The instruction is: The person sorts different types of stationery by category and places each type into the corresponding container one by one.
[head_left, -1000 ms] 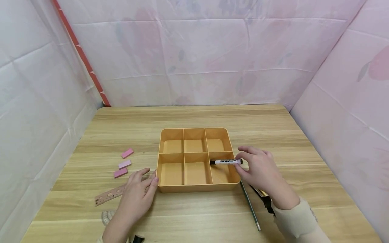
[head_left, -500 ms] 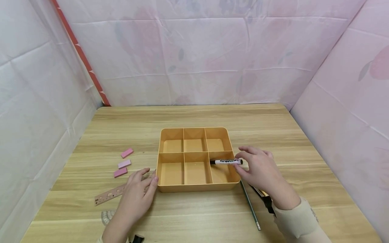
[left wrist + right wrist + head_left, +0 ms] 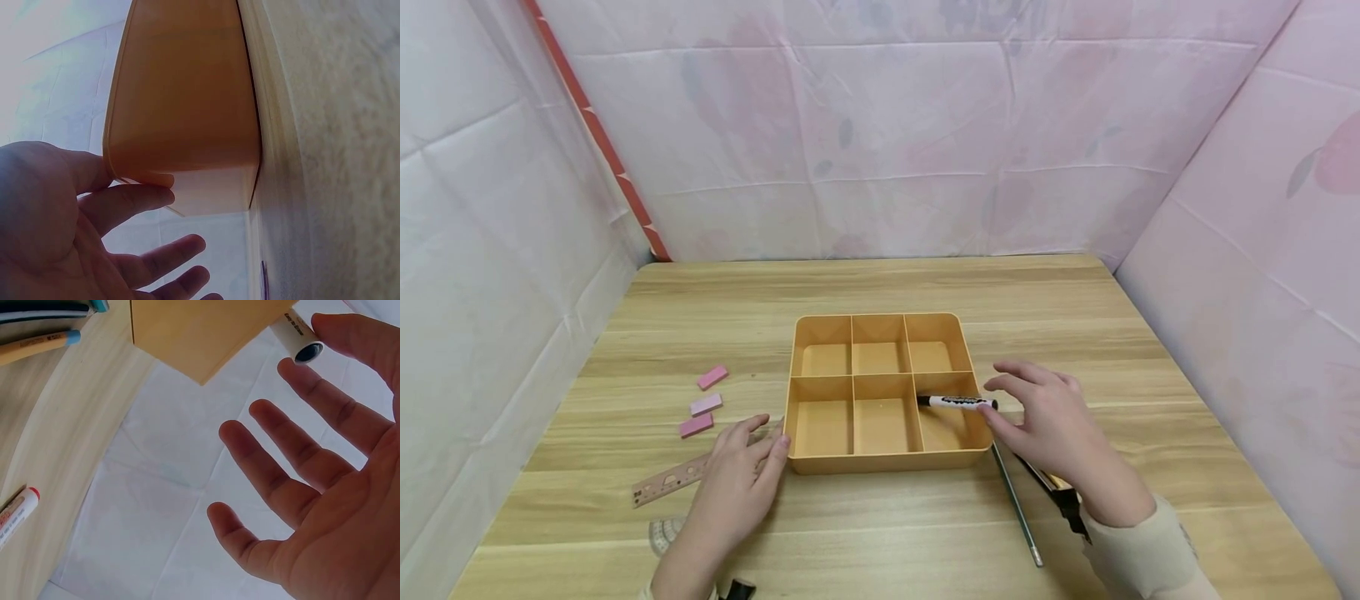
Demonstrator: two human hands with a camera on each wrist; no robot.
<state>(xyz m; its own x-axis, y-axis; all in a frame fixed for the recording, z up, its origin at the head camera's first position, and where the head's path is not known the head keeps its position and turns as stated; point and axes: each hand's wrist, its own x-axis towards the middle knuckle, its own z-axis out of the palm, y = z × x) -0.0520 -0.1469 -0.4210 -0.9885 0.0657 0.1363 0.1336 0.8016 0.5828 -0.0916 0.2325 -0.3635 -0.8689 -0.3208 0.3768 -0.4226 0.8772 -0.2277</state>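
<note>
A yellow-orange box with several compartments (image 3: 891,463) lies in the middle of the table. A white marker with a black cap (image 3: 947,402) lies across its front right compartment, one end over the right wall. My right hand (image 3: 1051,417) is at that end. Its thumb is at the marker end (image 3: 297,337), with the index fingertip just below, and the other fingers are spread apart in the right wrist view. My left hand (image 3: 733,475) rests against the box's front left corner, its thumb at the rim and its index finger (image 3: 134,199) against the side wall.
Pink erasers (image 3: 705,405), a pinkish ruler (image 3: 666,483) and a protractor (image 3: 662,535) lie left of the box. A dark green pencil (image 3: 1018,508) lies to the right. The right wrist view shows a red-ended marker (image 3: 17,515) and a blue-ended yellow-orange stick (image 3: 44,347).
The right hand's index finger and thumb have drawn slightly apart and to the right. The marker's right end sits slightly lower. The left hand stays at the box corner.
</note>
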